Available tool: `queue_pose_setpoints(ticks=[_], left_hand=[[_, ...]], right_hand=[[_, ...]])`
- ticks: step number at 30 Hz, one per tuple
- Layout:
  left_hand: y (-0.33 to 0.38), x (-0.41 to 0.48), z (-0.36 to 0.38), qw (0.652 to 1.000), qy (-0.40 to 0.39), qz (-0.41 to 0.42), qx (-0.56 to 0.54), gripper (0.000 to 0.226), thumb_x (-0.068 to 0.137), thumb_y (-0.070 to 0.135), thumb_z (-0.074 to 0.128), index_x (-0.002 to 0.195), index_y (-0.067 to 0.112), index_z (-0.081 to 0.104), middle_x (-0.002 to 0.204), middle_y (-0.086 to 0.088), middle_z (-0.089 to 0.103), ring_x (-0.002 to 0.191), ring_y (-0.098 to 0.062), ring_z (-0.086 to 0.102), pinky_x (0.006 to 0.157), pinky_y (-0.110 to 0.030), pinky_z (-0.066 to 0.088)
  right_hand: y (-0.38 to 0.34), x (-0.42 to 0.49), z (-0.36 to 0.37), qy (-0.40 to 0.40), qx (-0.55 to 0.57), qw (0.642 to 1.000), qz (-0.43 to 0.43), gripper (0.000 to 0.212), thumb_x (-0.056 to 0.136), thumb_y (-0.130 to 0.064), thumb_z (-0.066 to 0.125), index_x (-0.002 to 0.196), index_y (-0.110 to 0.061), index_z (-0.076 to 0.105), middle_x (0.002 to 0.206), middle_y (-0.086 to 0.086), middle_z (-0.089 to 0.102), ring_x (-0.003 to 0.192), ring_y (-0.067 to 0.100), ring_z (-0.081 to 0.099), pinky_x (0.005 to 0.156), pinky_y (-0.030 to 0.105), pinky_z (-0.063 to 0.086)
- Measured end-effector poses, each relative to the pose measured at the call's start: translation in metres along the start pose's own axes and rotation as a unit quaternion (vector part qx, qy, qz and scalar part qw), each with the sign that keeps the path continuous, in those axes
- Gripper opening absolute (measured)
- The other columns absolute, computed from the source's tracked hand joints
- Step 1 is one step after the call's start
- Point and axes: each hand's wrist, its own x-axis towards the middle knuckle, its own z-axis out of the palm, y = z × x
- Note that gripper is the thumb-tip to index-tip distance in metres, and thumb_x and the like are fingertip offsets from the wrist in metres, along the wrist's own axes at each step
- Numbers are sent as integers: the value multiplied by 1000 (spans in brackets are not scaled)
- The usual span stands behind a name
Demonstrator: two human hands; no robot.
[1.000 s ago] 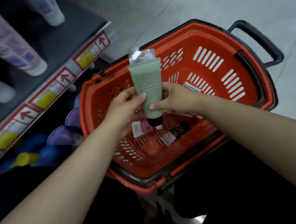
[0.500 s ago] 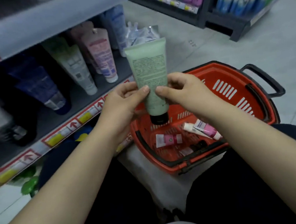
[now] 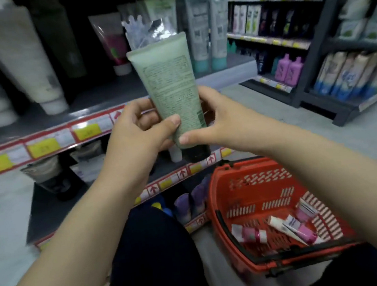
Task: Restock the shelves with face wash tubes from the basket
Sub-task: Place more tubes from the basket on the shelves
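Observation:
A pale green face wash tube [image 3: 171, 84] with a dark cap at its lower end is held upright in front of the shelf [image 3: 98, 94]. My left hand [image 3: 140, 134] grips its lower left side and my right hand [image 3: 217, 121] its lower right side. The red basket [image 3: 252, 182] sits low on the floor at the right, below my right forearm. Small pink and white tubes [image 3: 291, 225] lie in its bottom.
White, grey and pink tubes [image 3: 36, 72] stand cap-down on the shelf behind the held tube. Red and yellow price strips [image 3: 43, 146] run along the shelf edges. A lower shelf holds dark tubs [image 3: 54, 180]. Another rack of bottles [image 3: 350, 72] stands at the right across the aisle.
Both hands have lifted the green tube from over the basket up to shelf height. The view has tilted up, and the basket now lies low at the right.

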Motion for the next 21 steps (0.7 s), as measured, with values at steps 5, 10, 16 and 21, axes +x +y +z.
queue_pose_setpoints(ticks=[5,10,16,21], left_hand=[[27,26,-21,991,49,93,85,29,87,7,63,109,26,59,100,6,68,92,-6,66,77,-26,53],[41,53,-37,979,34,118,161,58,89,0,54,137,31,46,115,13,64,103,1,62,88,-21,49],[35,79,-59,982,59,79,160,73,82,-9,40,130,47,39,117,36,51,103,11,52,88,-13,42],[16,93,-85,964,85,14,251,84,59,13,37,141,31,35,133,5,53,117,-12,54,102,-34,45]], right_hand=[[-31,43,7,73,-41,996,-28,65,71,-24,81,127,-19,47,113,-10,60,96,0,56,73,3,45],[-45,92,19,118,-28,992,-47,63,74,-21,79,128,-14,46,120,-3,60,105,9,56,82,15,50],[-44,162,46,144,-13,989,-18,64,69,-15,82,123,-9,49,123,7,61,113,21,58,96,37,49],[-33,199,81,73,-32,997,-4,64,70,-12,81,123,-4,48,122,11,61,113,24,58,95,36,49]])
